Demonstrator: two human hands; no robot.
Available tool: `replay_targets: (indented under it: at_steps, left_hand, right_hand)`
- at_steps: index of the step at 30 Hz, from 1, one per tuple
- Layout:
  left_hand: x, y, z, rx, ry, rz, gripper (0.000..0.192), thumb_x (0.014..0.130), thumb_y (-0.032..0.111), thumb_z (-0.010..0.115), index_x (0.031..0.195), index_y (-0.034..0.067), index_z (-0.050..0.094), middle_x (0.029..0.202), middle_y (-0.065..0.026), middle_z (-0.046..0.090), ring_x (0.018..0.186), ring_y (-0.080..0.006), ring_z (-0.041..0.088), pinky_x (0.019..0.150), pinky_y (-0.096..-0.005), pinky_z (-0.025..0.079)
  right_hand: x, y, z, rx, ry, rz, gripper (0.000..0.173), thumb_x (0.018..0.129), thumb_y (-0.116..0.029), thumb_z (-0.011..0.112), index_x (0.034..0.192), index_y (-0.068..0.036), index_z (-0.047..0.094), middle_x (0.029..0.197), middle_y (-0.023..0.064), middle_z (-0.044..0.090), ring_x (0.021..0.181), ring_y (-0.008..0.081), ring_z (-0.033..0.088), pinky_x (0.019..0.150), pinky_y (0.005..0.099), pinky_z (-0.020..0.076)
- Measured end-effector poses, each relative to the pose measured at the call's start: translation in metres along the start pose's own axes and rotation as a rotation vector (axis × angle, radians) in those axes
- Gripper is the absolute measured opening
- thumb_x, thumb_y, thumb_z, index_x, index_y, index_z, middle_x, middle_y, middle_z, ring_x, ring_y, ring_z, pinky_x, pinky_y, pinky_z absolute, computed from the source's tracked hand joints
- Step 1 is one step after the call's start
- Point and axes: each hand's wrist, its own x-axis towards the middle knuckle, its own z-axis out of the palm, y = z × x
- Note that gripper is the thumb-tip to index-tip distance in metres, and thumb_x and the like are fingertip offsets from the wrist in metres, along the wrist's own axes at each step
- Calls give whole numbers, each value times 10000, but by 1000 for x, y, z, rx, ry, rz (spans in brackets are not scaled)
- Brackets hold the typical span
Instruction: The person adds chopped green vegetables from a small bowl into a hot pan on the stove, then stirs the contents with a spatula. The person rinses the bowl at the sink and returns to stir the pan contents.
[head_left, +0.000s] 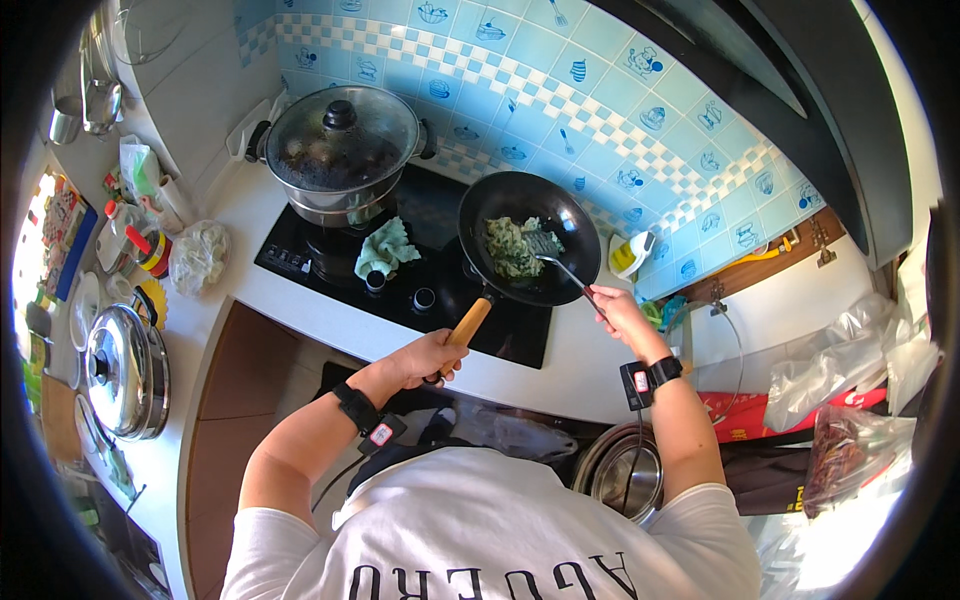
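Note:
My left hand (431, 356) grips the wooden handle (471, 322) of a dark wok (577, 225), which rests on the right side of a black cooktop (517, 334). In my right hand (619, 311) is a metal spatula (559, 264) with a dark reddish grip. Its blade lies inside the wok, touching a soft mass of pale food with green bits (510, 247). That food sits left of the wok's centre, and part of it is hidden by the blade.
A lidded steamer pot (341, 161) stands at the cooktop's back left. Before it lies a crumpled green cloth (386, 247), close to a control knob (424, 299). A lidded steel pot (124, 375) is on the left counter. Steel bowls (626, 472) sit low at my right.

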Motion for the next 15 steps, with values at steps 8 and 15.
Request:
replay_targets:
  at_steps: [8, 15]
  left_hand:
    - [2, -1, 3, -9, -15, 2, 241, 922, 212, 558, 1063, 65, 429, 785, -40, 510, 580, -103, 507, 443, -220, 406]
    - [3, -5, 0, -15, -10, 9, 253, 920, 216, 564, 1064, 60, 427, 788, -38, 507, 584, -101, 506, 445, -221, 408]
  right_hand:
    - [11, -4, 9, 101, 18, -70, 361, 967, -271, 488, 1307, -157, 533, 663, 9, 514, 427, 89, 383, 362, 238, 263]
    - [-18, 11, 1, 216, -17, 32, 350, 978, -265, 467, 1306, -161, 529, 672, 25, 510, 431, 94, 383, 359, 236, 259]
